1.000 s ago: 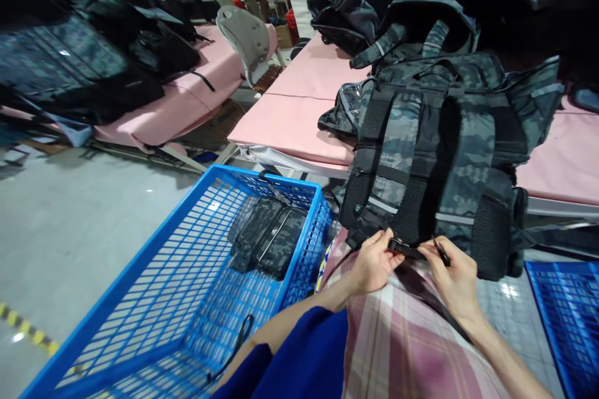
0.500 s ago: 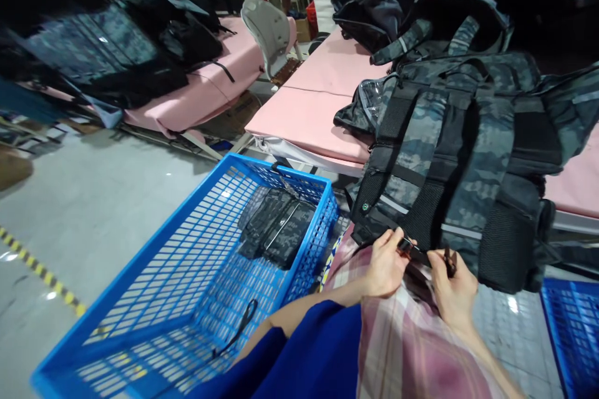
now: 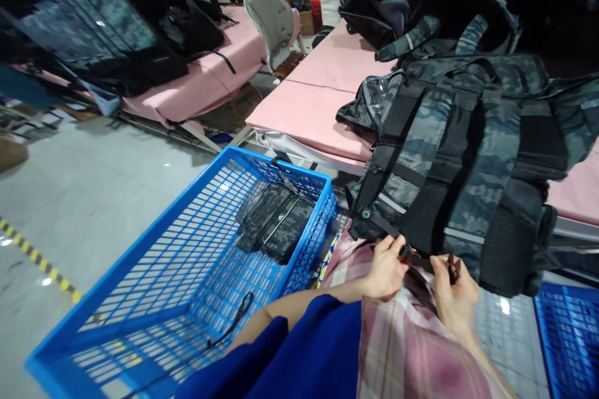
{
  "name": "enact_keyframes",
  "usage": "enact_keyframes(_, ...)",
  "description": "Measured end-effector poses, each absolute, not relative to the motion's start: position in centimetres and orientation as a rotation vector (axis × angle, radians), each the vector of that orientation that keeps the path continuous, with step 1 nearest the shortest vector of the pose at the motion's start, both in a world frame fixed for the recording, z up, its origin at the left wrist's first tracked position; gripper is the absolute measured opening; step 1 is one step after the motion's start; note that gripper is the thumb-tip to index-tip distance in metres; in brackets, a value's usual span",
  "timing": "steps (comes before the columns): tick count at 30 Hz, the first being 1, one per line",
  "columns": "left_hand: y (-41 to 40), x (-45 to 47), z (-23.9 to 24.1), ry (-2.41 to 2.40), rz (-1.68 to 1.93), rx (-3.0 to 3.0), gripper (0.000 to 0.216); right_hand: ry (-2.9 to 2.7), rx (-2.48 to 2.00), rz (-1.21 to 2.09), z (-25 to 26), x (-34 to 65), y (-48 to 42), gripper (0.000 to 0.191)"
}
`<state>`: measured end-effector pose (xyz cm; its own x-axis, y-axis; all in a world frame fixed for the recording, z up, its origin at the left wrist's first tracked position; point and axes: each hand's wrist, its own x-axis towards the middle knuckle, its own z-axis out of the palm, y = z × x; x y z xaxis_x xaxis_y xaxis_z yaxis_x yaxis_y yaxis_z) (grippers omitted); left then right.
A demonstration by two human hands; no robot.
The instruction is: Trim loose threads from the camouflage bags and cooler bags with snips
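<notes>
A dark camouflage backpack [image 3: 458, 149] hangs off the edge of a pink padded table [image 3: 309, 115], its back panel and shoulder straps facing me. My left hand [image 3: 386, 268] pinches a small black buckle [image 3: 406, 254] at the backpack's lower edge. My right hand [image 3: 452, 293] is closed on the black strap [image 3: 423, 262] that runs from the buckle, and a thin dark tool [image 3: 452, 267] sticks up between its fingers. Both hands rest over my lap, which is covered by pink plaid cloth [image 3: 402, 343].
A blue plastic crate [image 3: 154, 299] stands on the floor at my left with a folded camouflage pouch [image 3: 274, 224] and a loose black strap [image 3: 234, 327] inside. A second blue crate [image 3: 568, 343] sits at right. More bags [image 3: 93, 37] lie piled on pink tables behind, beside a grey chair [image 3: 271, 15].
The view has shifted slightly. My right hand has drawn closer to the left along the strap, and its fingers have tightened. The left hand keeps its pinch on the buckle.
</notes>
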<state>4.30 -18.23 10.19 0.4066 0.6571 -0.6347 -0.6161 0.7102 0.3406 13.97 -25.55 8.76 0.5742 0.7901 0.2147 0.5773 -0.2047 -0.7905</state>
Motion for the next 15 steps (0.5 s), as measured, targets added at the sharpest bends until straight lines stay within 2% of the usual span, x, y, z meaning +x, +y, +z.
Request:
enact_keyframes(3,-18.3,4.5,10.0,0.863,0.825,0.046,0.018,-0.995,-1.924,0.241,8.0,13.5,-25.7,0.028)
enact_keyframes(6,-18.2,4.2,10.2,0.878,0.854,0.13,0.019,-1.138,-1.897,0.235,7.9,13.6,-25.7,0.026)
enact_keyframes(10,-18.0,3.5,10.8,0.854,0.892,0.299,0.016,-1.342,-1.858,0.37,8.9,14.1,-25.3,0.026)
enact_keyframes(15,-17.6,3.6,10.9,0.873,0.84,0.305,0.025,-1.234,-1.874,0.544,9.9,14.4,-25.0,0.03)
